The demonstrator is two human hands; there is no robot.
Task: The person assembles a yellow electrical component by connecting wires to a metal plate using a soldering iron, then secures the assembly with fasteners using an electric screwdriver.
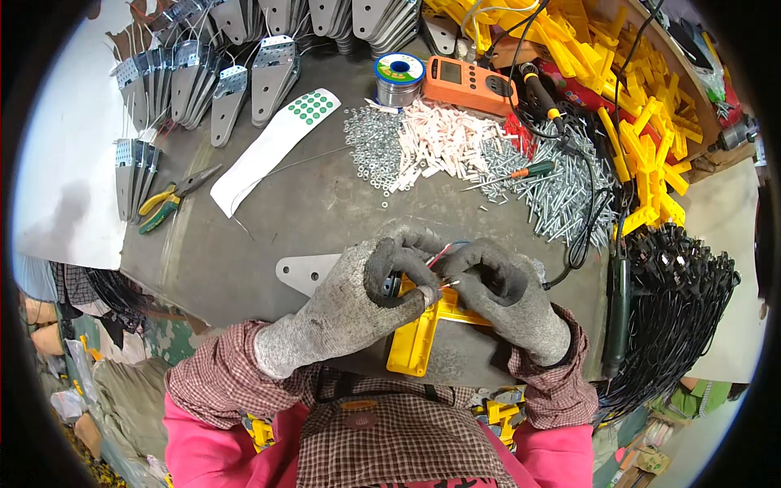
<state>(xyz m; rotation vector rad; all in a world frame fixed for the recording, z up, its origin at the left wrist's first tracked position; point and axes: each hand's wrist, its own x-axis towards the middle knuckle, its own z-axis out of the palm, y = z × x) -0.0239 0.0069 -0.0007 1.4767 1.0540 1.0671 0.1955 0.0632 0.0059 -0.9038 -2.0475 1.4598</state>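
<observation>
Both of my hands wear grey work gloves with darker fingers. My left hand [362,289] pinches thin coloured wires [440,255], a red one among them. My right hand [506,291] has its fingers closed on the wires from the other side, and pale wire ends show between the two hands. Beneath them lies a yellow plastic housing [415,342] with a crosspiece running right. A grey metal plate [303,270] with a hole pokes out from under my left hand. My fingers hide part of the housing and a dark round part near it.
Pliers [181,195], a white sticker strip [268,159], nuts [373,146], pale sleeves [443,142], screws [569,179] and a screwdriver [533,170] lie beyond. Behind are a solder spool [399,81] and orange meter [468,84]. A soldering iron [618,317] and black cables [675,317] flank the right edge.
</observation>
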